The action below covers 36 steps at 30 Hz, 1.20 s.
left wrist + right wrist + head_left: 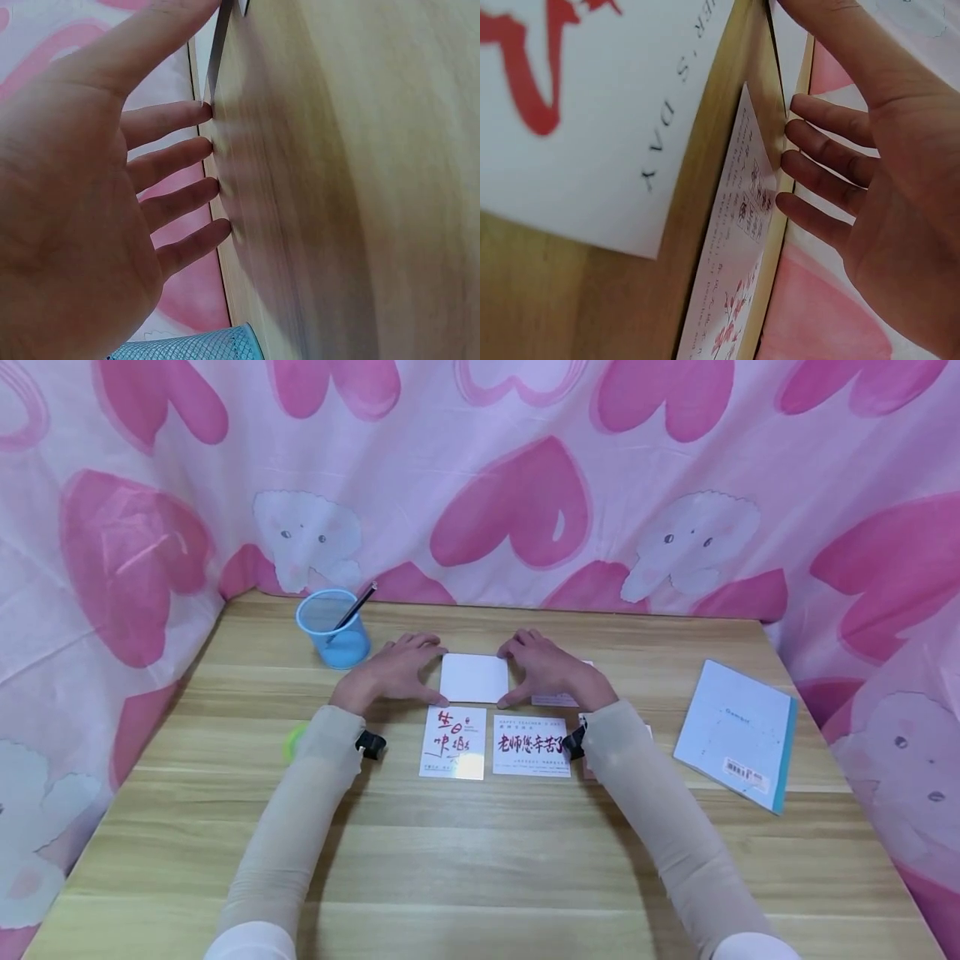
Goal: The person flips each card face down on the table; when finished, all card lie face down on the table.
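Observation:
A blank white card (474, 678) lies between the two hands in the head view, behind a row of printed cards. My left hand (393, 670) holds its left side, thumb at the near corner and fingertips at the far one. The right hand (549, 670) does likewise on the right side. In the left wrist view the other fingers of the left hand (90, 172) are spread, tips at the tabletop. A birthday card (453, 743) with red writing and a Teacher's Day card (531, 747) lie nearer. Another printed card (731, 247) sits beside the right hand (892, 157).
A blue mesh cup (341, 647) with a pen (356, 606) stands left of the hands. A light blue notebook (735, 735) lies at the right. The left arm partly hides a green object (292, 742); a reddish card (589, 768) lies partly under the right arm.

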Available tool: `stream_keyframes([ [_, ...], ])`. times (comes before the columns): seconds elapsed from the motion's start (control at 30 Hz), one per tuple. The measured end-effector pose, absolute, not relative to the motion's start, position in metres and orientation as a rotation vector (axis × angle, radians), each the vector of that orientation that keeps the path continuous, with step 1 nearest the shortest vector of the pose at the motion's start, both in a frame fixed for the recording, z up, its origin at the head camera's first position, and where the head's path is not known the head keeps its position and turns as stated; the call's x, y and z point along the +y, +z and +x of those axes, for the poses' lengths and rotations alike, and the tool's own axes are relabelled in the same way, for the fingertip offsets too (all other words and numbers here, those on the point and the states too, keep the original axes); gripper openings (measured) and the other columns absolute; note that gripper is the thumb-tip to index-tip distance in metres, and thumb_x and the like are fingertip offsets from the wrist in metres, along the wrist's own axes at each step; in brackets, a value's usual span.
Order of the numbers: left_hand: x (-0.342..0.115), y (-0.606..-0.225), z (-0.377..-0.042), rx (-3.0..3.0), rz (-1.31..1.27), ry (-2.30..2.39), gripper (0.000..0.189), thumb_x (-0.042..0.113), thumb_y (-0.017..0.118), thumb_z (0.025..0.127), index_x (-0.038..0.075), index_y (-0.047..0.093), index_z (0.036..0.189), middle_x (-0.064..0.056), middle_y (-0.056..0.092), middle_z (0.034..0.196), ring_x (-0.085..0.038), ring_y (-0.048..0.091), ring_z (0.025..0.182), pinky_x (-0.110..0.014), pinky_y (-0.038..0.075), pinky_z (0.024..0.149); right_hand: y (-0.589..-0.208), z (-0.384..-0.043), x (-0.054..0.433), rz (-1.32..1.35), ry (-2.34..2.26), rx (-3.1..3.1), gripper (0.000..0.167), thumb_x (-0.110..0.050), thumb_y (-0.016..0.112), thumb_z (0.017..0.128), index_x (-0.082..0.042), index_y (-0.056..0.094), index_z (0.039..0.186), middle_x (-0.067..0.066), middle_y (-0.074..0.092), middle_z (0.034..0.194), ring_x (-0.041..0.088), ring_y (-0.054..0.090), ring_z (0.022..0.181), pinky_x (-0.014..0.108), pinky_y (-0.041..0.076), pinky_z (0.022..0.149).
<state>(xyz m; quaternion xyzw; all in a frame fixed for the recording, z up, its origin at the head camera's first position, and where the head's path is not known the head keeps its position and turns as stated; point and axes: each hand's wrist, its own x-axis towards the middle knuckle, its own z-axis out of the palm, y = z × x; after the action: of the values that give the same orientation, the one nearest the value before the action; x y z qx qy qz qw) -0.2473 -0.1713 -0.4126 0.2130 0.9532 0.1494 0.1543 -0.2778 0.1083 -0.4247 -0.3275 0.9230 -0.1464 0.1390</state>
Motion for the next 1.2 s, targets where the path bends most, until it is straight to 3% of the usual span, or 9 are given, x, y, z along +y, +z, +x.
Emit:
stream_keyframes([
  [0.27, -0.171, -0.411, -0.246, 2.696, 0.598, 0.466, 0.100, 0.063, 0.075, 0.075, 0.011, 0.037, 0.151, -0.012, 0.026, 0.157, -0.036, 0.019, 0.143, -0.061, 0.015, 0.112, -0.416, -0.269, 0.124, -0.896, -0.552, 2.644, 0.096, -0.059, 0.083, 0.067, -0.011, 0.047, 0.142, 0.004, 0.043, 0.137, 0.023, 0.038, 0.126, 0.044, 0.035, 0.106],
  [0.4, -0.169, -0.410, -0.246, 2.748, 0.657, 0.524, 0.089, 0.061, 0.069, 0.082, 0.011, 0.040, 0.149, -0.013, 0.030, 0.155, -0.032, 0.023, 0.142, -0.055, 0.020, 0.113, -0.405, -0.259, 0.157, -0.765, -0.668, 2.670, 0.091, -0.050, 0.085, 0.071, -0.012, 0.045, 0.144, 0.006, 0.041, 0.144, 0.027, 0.034, 0.133, 0.051, 0.033, 0.107],
  [0.53, -0.151, -0.408, -0.249, 2.798, 0.792, 0.550, 0.080, 0.056, 0.069, 0.084, 0.010, 0.046, 0.146, -0.011, 0.036, 0.152, -0.030, 0.028, 0.141, -0.051, 0.021, 0.113, -0.406, -0.253, 0.188, -0.654, -0.613, 2.724, 0.087, -0.044, 0.087, 0.070, -0.011, 0.048, 0.141, 0.008, 0.042, 0.142, 0.028, 0.036, 0.130, 0.050, 0.034, 0.106],
  [0.83, -0.095, -0.422, -0.257, 2.734, 0.923, 0.465, 0.090, 0.061, 0.073, 0.078, 0.011, 0.044, 0.147, -0.007, 0.037, 0.149, -0.025, 0.027, 0.140, -0.054, 0.018, 0.113, -0.422, -0.256, 0.197, -0.679, -0.595, 2.690, 0.090, -0.042, 0.089, 0.068, -0.011, 0.048, 0.142, 0.011, 0.044, 0.138, 0.030, 0.039, 0.126, 0.052, 0.033, 0.106],
  [1.2, -0.086, -0.426, -0.259, 2.734, 0.880, 0.364, 0.092, 0.063, 0.076, 0.072, 0.009, 0.050, 0.142, -0.004, 0.041, 0.139, -0.021, 0.032, 0.132, -0.050, 0.020, 0.114, -0.424, -0.259, 0.183, -0.709, -0.614, 2.685, 0.085, -0.041, 0.091, 0.066, -0.010, 0.054, 0.136, 0.009, 0.045, 0.133, 0.028, 0.039, 0.121, 0.050, 0.035, 0.105],
])
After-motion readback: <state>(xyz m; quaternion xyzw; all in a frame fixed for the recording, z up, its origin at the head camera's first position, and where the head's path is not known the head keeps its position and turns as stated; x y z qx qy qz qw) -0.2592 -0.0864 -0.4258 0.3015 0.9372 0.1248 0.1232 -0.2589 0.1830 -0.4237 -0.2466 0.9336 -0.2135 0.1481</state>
